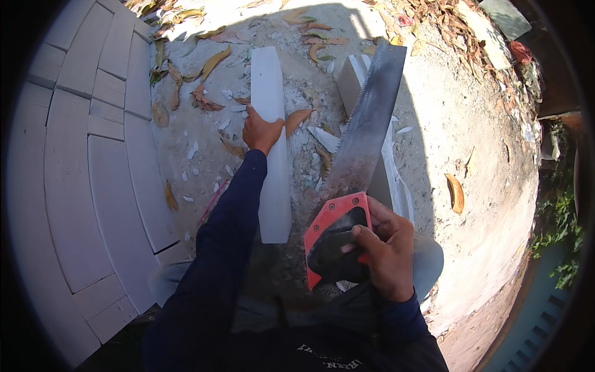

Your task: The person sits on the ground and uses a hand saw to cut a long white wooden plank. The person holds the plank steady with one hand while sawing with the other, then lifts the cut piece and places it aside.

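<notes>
My left hand point(263, 131) is wrapped round a long white block point(273, 186), thumb and fingers at its two sides. The block runs away from me and has slanted ends. In my right hand point(393, 248) is a hand saw point(372, 118), gripped by its red and black handle. Its dark, dusty blade points forward and tilts to the right, with the toothed edge facing left. Behind the blade, partly hidden by it, lies another pale block point(396, 180). The blade and the block in my left hand are apart.
Along the left side rises a wall of stacked pale blocks point(105, 186). Dry leaves point(216, 62) and white chips point(193, 150) lie scattered on the dusty ground. Farther right are more leaf litter point(462, 37), a single curled leaf point(455, 193) and green plants point(561, 242).
</notes>
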### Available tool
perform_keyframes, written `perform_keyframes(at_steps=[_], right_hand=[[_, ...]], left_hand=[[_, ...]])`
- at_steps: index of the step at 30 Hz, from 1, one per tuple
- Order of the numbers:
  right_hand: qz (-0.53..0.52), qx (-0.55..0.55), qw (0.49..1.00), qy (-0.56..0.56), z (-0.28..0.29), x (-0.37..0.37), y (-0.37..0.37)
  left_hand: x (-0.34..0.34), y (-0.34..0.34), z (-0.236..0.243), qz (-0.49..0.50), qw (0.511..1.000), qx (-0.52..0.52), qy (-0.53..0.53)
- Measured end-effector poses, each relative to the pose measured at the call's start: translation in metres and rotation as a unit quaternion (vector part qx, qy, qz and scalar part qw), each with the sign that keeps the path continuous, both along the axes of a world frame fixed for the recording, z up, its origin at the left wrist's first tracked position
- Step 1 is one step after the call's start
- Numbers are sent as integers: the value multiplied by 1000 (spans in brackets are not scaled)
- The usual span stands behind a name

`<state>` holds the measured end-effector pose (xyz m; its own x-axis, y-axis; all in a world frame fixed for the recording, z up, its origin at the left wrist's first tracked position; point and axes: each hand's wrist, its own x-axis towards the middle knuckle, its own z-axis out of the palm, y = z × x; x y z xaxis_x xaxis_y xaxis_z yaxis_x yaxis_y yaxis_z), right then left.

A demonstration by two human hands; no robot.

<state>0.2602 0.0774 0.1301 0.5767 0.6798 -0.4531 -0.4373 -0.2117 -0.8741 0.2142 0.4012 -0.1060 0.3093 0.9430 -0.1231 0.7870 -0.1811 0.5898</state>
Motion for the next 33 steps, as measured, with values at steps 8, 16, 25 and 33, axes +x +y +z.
perform_keyframes(at_steps=[8, 16, 25, 33], right_hand=[[-18, -39, 999, 1, 10, -13, 11], [23, -123, 992, -12, 13, -12, 20], [9, -103, 995, -5, 8, -12, 20], [57, -34, 988, -143, -20, -13, 6]], left_hand=[[-18, -78, -8, 4, 999, 28, -22], [-15, -6, -16, 59, 997, -9, -50], [65, 70, -14, 60, 998, 4, 27], [1, 6, -6, 80, 993, 75, -53]])
